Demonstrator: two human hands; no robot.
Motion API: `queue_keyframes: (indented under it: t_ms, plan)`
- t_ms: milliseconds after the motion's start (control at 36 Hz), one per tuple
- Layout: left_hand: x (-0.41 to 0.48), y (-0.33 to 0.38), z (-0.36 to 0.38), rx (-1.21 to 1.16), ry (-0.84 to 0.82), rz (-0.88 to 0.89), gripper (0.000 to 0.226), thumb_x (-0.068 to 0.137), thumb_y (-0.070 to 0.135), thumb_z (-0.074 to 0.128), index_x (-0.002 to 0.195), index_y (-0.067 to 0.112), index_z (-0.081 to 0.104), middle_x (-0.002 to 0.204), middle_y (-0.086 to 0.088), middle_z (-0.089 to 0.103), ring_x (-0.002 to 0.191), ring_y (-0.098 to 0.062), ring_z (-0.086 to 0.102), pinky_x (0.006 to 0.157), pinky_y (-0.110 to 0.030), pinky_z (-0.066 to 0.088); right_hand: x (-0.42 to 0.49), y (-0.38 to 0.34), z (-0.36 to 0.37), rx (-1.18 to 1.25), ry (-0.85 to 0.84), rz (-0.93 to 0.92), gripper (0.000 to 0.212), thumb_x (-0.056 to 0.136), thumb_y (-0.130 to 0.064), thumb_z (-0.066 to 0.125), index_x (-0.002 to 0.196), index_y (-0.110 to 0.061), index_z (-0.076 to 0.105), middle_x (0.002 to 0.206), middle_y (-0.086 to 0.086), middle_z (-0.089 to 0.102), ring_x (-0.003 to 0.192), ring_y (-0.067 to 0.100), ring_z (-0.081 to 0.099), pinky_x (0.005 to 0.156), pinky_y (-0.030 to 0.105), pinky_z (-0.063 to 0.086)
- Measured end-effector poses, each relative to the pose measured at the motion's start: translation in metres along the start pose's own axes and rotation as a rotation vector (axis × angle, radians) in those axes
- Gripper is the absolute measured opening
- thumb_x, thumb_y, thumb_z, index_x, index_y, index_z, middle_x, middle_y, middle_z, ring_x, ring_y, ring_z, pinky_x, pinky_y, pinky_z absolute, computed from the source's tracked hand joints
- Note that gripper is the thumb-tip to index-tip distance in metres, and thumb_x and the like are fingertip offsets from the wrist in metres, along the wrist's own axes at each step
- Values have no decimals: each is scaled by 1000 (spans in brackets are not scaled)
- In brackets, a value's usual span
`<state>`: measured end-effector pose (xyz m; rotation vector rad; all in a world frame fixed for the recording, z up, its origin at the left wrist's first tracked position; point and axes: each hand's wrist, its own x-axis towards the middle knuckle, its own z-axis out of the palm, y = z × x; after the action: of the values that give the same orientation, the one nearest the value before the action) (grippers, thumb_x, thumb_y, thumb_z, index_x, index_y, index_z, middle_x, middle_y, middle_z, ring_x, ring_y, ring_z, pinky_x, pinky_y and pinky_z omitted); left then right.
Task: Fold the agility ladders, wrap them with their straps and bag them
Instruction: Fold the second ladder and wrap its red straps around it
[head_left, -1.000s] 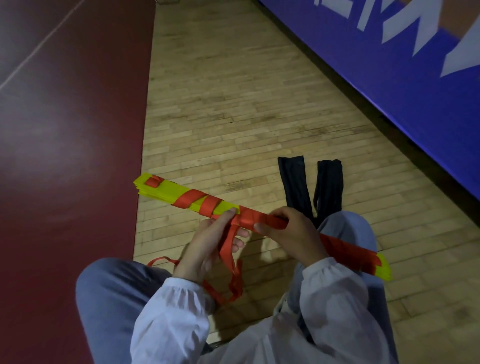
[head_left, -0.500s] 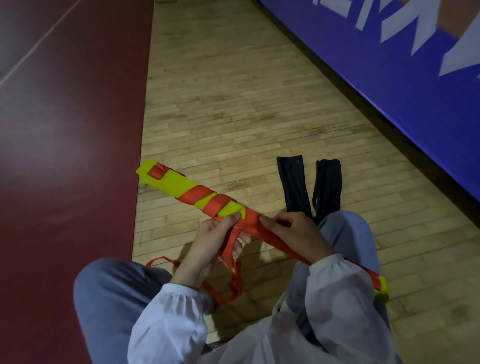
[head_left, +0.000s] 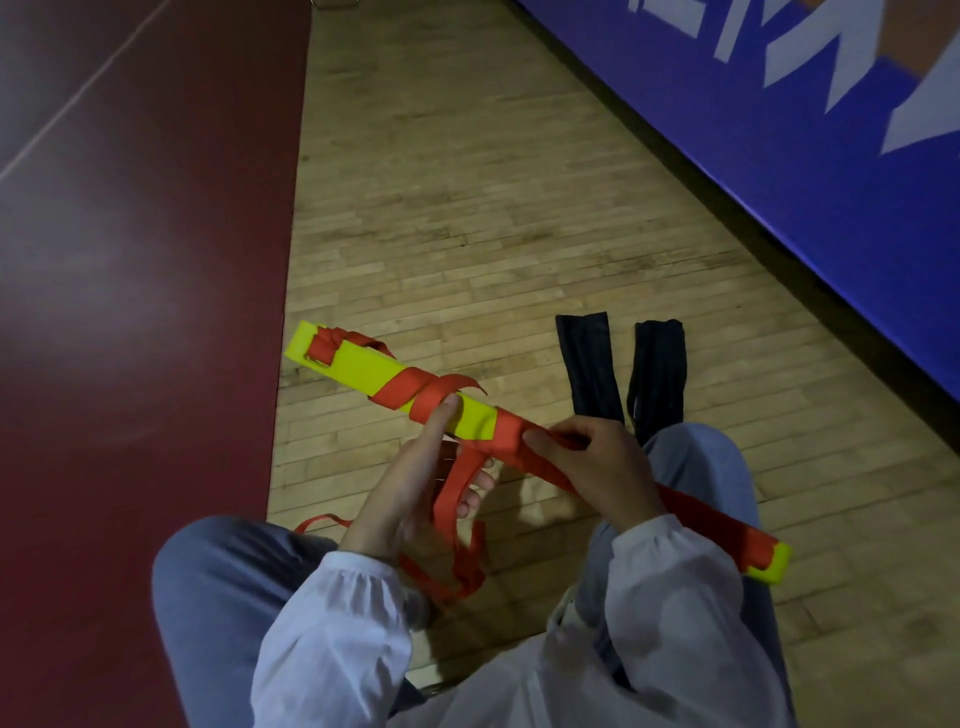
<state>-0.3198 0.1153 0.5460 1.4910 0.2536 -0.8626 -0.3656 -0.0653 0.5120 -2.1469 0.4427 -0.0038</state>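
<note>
A folded stack of yellow ladder rungs (head_left: 363, 366) lies slanted across my lap, from upper left to lower right, wound with turns of orange strap (head_left: 415, 392). My right hand (head_left: 597, 473) grips the bundle's wrapped middle from above. My left hand (head_left: 415, 483) is under the bundle, its thumb pressing on the yellow face, while the loose strap runs down through its fingers. The strap's free tail (head_left: 462, 561) hangs between my knees to the floor.
Two black bags (head_left: 589, 364) (head_left: 657, 369) lie side by side on the wooden floor just beyond my right knee. A dark red floor zone (head_left: 130, 312) is at left. A blue padded wall (head_left: 779, 156) runs along the right.
The bundle has tilted, its far end rising and swinging away. A new strap turn now crosses the rungs near my left thumb. My right hand has slid slightly along the wrapped middle.
</note>
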Motion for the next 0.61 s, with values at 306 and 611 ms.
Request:
queue_keyframes:
  t_ms: [306,611]
  plan:
    - [7,3,5,-32,72,15,73,89,65,36,83,-3,61,56,-13,60,36,-18,51,37,-17,39,-2,-6,2,2,44,-24,35,70,-47,80,92,-20,71,84,-10,68,81,4,62,79,31,53]
    - [8,0,7,-36,174,112,55,92,52,45,87,0,63,58,-16,62,36,-19,48,38,-20,39,0,-5,2,24,5,-55,31,68,-41,83,86,-22,66,83,-11,65,82,6,60,77,30,52]
